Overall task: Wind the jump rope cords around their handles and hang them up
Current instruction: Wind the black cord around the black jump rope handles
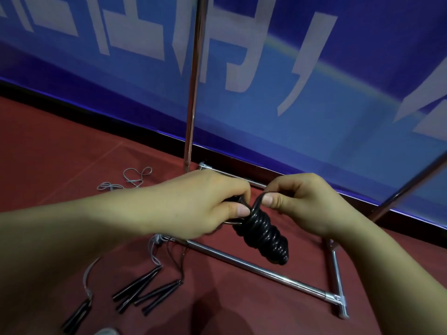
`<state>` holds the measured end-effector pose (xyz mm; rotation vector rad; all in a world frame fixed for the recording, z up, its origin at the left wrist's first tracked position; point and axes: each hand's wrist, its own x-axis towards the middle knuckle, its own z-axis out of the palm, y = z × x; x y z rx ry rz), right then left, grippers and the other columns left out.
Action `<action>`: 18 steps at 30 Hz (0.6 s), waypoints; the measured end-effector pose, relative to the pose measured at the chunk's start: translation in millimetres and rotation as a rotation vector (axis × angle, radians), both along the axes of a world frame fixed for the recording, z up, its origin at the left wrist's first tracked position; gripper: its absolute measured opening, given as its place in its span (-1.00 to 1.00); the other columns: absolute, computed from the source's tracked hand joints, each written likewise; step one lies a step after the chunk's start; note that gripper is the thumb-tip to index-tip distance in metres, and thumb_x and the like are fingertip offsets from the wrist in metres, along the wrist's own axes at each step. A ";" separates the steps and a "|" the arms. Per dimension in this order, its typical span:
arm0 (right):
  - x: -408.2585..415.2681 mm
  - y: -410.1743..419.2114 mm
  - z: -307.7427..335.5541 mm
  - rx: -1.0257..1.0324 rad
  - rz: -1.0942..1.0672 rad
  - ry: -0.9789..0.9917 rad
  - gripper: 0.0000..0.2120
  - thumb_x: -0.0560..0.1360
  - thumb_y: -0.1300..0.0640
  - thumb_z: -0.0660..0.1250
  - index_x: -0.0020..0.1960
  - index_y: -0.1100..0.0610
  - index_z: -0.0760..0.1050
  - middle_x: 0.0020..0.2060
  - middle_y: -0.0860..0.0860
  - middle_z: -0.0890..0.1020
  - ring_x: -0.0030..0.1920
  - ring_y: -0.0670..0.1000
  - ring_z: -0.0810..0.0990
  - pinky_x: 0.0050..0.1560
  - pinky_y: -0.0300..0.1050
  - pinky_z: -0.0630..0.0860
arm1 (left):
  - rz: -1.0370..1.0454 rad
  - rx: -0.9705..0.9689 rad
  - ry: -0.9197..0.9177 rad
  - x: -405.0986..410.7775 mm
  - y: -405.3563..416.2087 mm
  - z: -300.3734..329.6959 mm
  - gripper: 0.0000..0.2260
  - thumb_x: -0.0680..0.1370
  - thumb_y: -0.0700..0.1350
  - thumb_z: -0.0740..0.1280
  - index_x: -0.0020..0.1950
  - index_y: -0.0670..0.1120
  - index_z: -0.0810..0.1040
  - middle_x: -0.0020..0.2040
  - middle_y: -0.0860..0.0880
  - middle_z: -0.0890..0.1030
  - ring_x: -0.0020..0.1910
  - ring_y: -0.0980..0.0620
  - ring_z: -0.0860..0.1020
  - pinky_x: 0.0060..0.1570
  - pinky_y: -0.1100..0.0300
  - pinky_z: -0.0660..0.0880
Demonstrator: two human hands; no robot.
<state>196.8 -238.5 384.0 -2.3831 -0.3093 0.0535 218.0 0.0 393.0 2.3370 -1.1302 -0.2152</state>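
Black handles (145, 290) of the unwound jump ropes lie on the red floor nearest me, waiting their turn. Above them the left hand (205, 204) grips the top of the wound rope bundle (263, 234) so the coils can't slip, while the right hand (300, 201) pinches the last cord loop (256, 201), probably to tuck it. Behind stands the chrome rack (193, 93) for hanging.
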 end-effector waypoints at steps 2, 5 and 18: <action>-2.7 -2.7 -1.5 0.101 0.028 0.023 -0.69 0.40 -0.23 0.39 -0.15 0.01 0.66 -0.31 0.04 0.65 -0.28 0.04 0.58 -0.14 0.03 0.54 | -0.022 -0.023 0.024 -1.5 -2.9 1.2 -0.93 0.61 0.05 0.29 -0.04 0.10 0.52 -0.33 0.21 0.50 -0.29 0.17 0.48 -0.33 0.33 0.28; -4.3 -5.5 -5.1 0.211 0.024 0.033 -0.55 0.40 -0.32 0.42 -0.08 0.07 0.68 -0.21 0.11 0.69 -0.18 0.16 0.64 -0.06 0.14 0.59 | -0.030 -0.069 0.059 -3.2 -8.0 2.0 -0.93 0.60 0.06 0.30 -0.07 0.14 0.52 -0.34 0.14 0.50 -0.31 0.13 0.47 -0.32 0.28 0.28; -6.6 29.0 -16.4 0.238 -0.133 0.023 -0.74 0.64 0.15 0.24 -0.17 0.17 0.58 -0.36 0.03 0.62 -0.34 -0.05 0.56 -0.28 -0.10 0.47 | 0.207 -0.763 0.531 4.6 -16.3 -0.7 -0.82 0.65 -0.13 0.26 -0.05 -0.20 0.55 -0.26 0.02 0.61 -0.31 0.03 0.61 -0.11 0.15 0.52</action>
